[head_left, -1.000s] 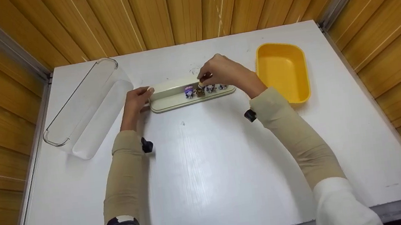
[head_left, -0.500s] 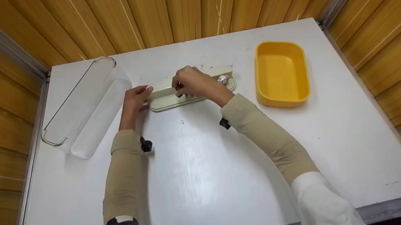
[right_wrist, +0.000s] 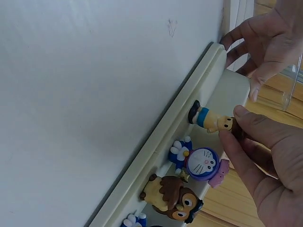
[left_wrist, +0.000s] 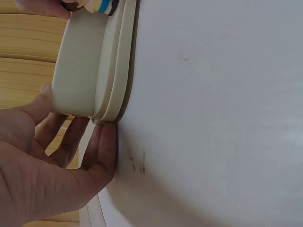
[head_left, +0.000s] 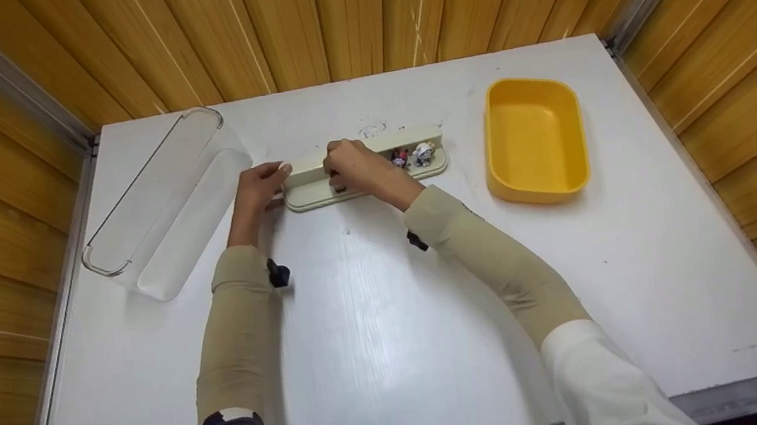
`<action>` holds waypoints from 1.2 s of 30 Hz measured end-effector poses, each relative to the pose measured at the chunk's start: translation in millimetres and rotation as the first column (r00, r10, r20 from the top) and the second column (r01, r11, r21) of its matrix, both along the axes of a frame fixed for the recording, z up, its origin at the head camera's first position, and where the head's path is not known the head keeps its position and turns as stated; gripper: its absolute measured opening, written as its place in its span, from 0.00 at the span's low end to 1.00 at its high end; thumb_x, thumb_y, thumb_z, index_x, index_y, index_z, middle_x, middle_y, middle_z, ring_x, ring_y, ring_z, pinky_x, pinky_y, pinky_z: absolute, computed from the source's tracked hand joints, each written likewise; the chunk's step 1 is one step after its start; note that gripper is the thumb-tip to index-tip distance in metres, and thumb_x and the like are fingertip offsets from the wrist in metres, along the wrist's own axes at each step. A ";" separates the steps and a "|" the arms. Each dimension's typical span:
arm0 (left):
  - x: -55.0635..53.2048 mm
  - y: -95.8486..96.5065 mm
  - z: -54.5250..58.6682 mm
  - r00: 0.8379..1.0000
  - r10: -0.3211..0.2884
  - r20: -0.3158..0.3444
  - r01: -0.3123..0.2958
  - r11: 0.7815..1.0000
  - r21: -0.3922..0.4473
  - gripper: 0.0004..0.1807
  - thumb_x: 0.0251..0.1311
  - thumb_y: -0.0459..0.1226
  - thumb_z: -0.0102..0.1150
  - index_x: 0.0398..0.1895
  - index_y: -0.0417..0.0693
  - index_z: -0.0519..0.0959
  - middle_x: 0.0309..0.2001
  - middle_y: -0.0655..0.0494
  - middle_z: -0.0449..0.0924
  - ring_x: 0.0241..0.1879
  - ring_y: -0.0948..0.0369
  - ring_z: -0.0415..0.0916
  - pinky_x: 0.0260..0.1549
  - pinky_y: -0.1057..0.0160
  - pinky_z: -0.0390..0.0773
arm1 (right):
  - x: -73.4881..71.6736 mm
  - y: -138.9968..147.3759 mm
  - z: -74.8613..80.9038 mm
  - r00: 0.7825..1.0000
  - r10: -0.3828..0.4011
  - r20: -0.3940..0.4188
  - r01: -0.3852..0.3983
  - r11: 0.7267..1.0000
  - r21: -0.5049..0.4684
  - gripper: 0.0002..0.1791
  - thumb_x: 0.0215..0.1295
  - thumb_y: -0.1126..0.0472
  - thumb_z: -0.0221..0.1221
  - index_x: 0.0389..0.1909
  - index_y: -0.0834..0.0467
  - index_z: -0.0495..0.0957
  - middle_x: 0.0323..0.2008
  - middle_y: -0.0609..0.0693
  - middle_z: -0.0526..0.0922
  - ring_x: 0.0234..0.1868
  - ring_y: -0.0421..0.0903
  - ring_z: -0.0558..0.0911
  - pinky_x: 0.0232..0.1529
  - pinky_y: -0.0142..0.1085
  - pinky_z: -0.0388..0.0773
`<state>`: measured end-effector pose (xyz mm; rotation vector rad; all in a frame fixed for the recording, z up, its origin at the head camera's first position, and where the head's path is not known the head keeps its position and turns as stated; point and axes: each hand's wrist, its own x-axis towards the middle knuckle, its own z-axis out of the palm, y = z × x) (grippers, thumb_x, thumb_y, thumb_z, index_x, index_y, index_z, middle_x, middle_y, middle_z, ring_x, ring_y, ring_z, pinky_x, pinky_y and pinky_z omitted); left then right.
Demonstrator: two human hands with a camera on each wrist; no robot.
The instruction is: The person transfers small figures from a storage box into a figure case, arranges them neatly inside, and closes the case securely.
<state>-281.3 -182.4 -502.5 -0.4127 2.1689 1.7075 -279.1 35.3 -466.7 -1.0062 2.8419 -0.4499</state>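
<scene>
A cream display shelf [head_left: 311, 196] with a low back wall lies across the table. At its left end my left hand [head_left: 255, 189] grips it, thumb at the wall's top edge and fingers against the end and base. My right hand [head_left: 361, 169] pinches a boy figurine [right_wrist: 210, 119] by its brown-haired head; its dark shoes are at the shelf floor. Beside it stand a blue-and-white cat figurine [right_wrist: 201, 163] and a brown owl figurine [right_wrist: 171, 194]. Toward the right end are a red-and-black figurine [head_left: 400, 159] and a white figurine [head_left: 424, 154]. My right hand hides the middle ones in the head view.
At the left stands a long clear plastic bin [head_left: 166, 194] with a metal-edged rim. A yellow tub [head_left: 540, 190] sits to the right of the shelf. Wood-look panels [head_left: 356, 15] close off the back and both sides of the white table [head_left: 377, 327].
My right hand has moved left along the shelf with the boy figurine and come down slightly, uncovering the figurines at the right end. My left hand keeps its grip on the shelf's end.
</scene>
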 end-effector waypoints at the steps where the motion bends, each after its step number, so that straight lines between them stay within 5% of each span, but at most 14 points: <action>1: -0.2 -0.1 0.3 1.000 0.001 0.003 -0.001 1.000 0.000 0.29 0.73 0.48 0.58 0.72 0.46 0.71 0.66 0.48 0.74 0.60 0.53 0.75 0.57 0.55 0.78 | -0.2 -0.1 0.3 1.000 -0.002 0.006 0.002 1.000 -0.007 0.09 0.68 0.65 0.66 0.46 0.63 0.87 0.44 0.56 0.83 0.42 0.47 0.81 0.46 0.39 0.81; 9: -1.2 -0.5 -1.4 0.999 -0.004 0.034 0.004 1.000 -0.014 0.29 0.73 0.48 0.58 0.73 0.48 0.71 0.67 0.50 0.74 0.62 0.54 0.74 0.58 0.56 0.77 | -0.3 2.2 0.6 1.000 -0.021 0.008 0.021 1.000 -0.022 0.14 0.69 0.63 0.65 0.53 0.60 0.85 0.50 0.57 0.83 0.49 0.50 0.83 0.53 0.40 0.81; 14: -0.9 -0.6 -1.4 1.000 0.003 0.029 -0.003 1.000 -0.003 0.28 0.73 0.48 0.58 0.72 0.48 0.71 0.66 0.50 0.74 0.61 0.55 0.75 0.57 0.56 0.78 | -0.7 15.8 12.1 0.999 -0.053 -0.008 0.052 0.992 -0.117 0.15 0.75 0.60 0.60 0.57 0.59 0.83 0.57 0.55 0.81 0.58 0.50 0.81 0.59 0.40 0.78; 20: -0.7 -0.2 1.9 1.000 0.001 0.016 -0.002 1.000 0.012 0.29 0.72 0.48 0.60 0.71 0.47 0.72 0.65 0.49 0.75 0.61 0.54 0.75 0.57 0.56 0.78 | -7.8 58.1 25.5 0.978 -0.209 -0.004 0.200 0.940 -0.276 0.14 0.77 0.60 0.57 0.56 0.59 0.83 0.58 0.56 0.82 0.62 0.52 0.78 0.65 0.43 0.73; 23: -0.5 -1.4 2.9 1.000 0.000 0.009 0.000 1.000 0.001 0.29 0.72 0.48 0.59 0.72 0.47 0.72 0.66 0.49 0.74 0.61 0.54 0.74 0.58 0.56 0.78 | -10.5 85.1 20.1 0.937 -0.345 0.058 0.343 0.870 -0.354 0.16 0.77 0.58 0.57 0.59 0.58 0.82 0.60 0.56 0.80 0.65 0.53 0.75 0.69 0.45 0.68; 30: 0.1 -3.6 1.1 0.999 -0.001 -0.036 0.000 1.000 -0.013 0.28 0.72 0.48 0.59 0.70 0.45 0.73 0.64 0.47 0.75 0.59 0.53 0.76 0.56 0.55 0.79 | -10.7 134.8 -21.7 0.794 -0.506 0.337 0.605 0.602 -0.521 0.25 0.81 0.49 0.49 0.68 0.60 0.74 0.66 0.59 0.74 0.66 0.55 0.73 0.67 0.45 0.70; 34: -0.1 -1.8 -0.6 0.999 -0.021 -0.030 0.021 1.000 -0.015 0.28 0.73 0.48 0.59 0.70 0.45 0.73 0.65 0.47 0.75 0.60 0.52 0.75 0.57 0.55 0.79 | -12.2 156.6 -40.8 0.675 -0.539 0.503 0.737 0.511 -0.442 0.35 0.80 0.37 0.40 0.72 0.58 0.69 0.67 0.58 0.74 0.66 0.52 0.73 0.68 0.44 0.69; 36: -0.1 -0.9 -0.8 0.999 -0.028 -0.020 0.027 0.999 -0.019 0.28 0.73 0.48 0.59 0.70 0.45 0.72 0.65 0.47 0.74 0.61 0.52 0.74 0.57 0.55 0.78 | -13.2 165.8 -43.4 0.629 -0.519 0.579 0.774 0.488 -0.403 0.37 0.79 0.35 0.40 0.73 0.57 0.68 0.65 0.57 0.75 0.64 0.51 0.74 0.66 0.42 0.71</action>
